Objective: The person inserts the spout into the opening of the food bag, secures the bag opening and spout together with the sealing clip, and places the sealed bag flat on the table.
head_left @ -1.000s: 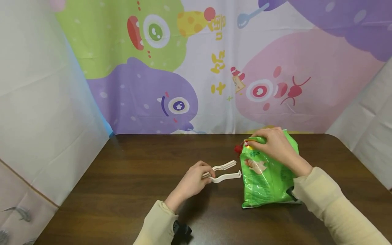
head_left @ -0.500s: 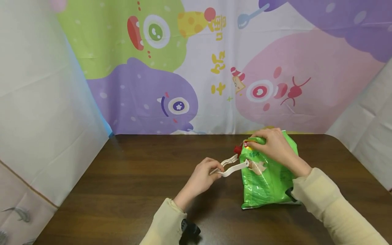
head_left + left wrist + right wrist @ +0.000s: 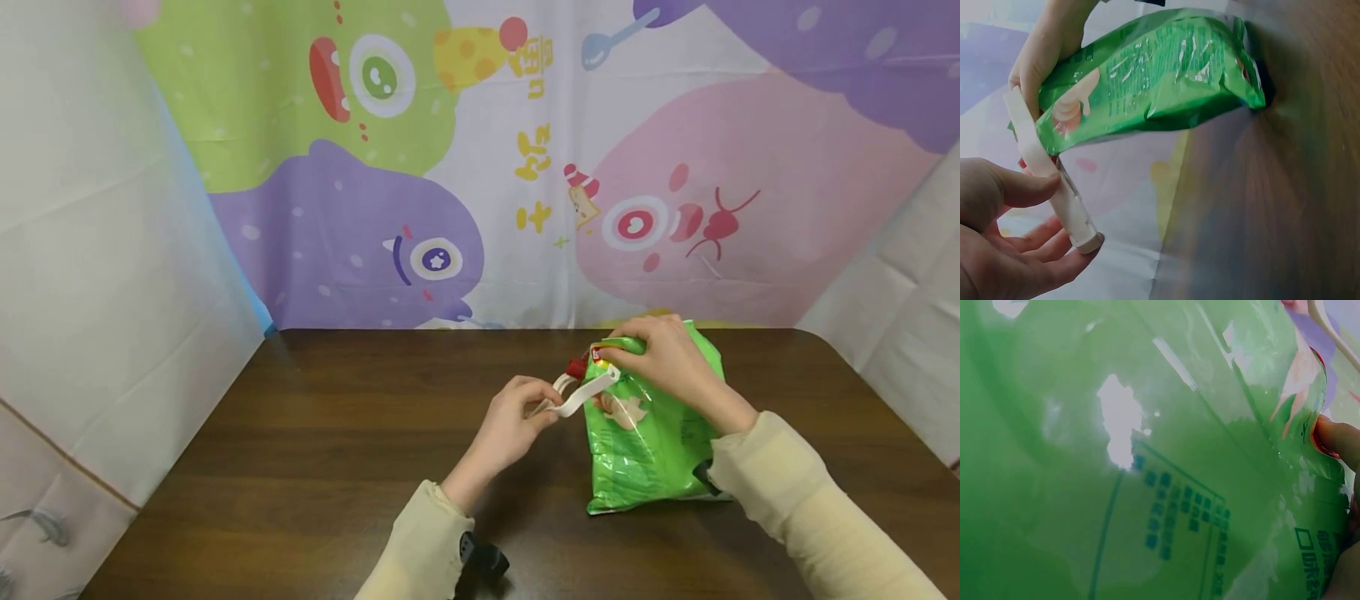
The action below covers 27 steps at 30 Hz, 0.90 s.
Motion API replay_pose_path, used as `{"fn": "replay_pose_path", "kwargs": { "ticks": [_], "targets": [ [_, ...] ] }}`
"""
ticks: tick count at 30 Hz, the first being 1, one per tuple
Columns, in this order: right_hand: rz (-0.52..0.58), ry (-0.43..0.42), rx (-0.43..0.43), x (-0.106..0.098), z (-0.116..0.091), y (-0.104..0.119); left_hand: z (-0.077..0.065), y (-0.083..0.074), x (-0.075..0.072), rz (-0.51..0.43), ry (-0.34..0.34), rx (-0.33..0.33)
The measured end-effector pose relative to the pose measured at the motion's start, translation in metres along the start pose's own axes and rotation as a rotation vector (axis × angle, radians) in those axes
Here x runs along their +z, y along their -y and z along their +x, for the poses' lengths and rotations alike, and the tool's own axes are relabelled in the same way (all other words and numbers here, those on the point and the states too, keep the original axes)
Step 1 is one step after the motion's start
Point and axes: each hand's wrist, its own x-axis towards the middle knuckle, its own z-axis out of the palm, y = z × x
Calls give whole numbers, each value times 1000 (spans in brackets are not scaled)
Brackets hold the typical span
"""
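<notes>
A green glossy snack bag [image 3: 652, 458] stands upright on the table, right of the middle. My right hand [image 3: 667, 358] grips its folded top, thumb on the near side; that thumb [image 3: 1338, 437] shows at the edge of the right wrist view, where green film fills most of the picture. My left hand [image 3: 517, 417] pinches a white bag clip [image 3: 588, 393] near its hinge end, its two arms spread apart. One arm overlaps the bag's front at the upper left corner; the other passes behind a red piece [image 3: 576, 369] there. In the left wrist view the clip [image 3: 1035, 150] lies across the bag's top end.
The dark wooden table [image 3: 322, 467] extends left and in front of the hands. A cartoon-printed curtain [image 3: 525, 275] hangs along its back edge, with pale cloth walls [image 3: 112, 208] at the sides. A black wrist camera [image 3: 483, 560] sits below the left sleeve.
My left hand has moved right and upward, bringing the spread clip from beside the bag to its upper left corner. My right hand keeps its grip, and the bag has shifted slightly left.
</notes>
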Motion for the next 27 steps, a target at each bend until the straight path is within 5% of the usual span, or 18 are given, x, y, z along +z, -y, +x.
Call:
{"fn": "replay_pose_path", "kwargs": {
  "ticks": [12,27],
  "targets": [
    [37,2,16,3,3,1,3,-10,18,-232,-68,-68],
    [48,-5,30,6,5,4,7,-16,27,-324,-150,-87]
  ]
}}
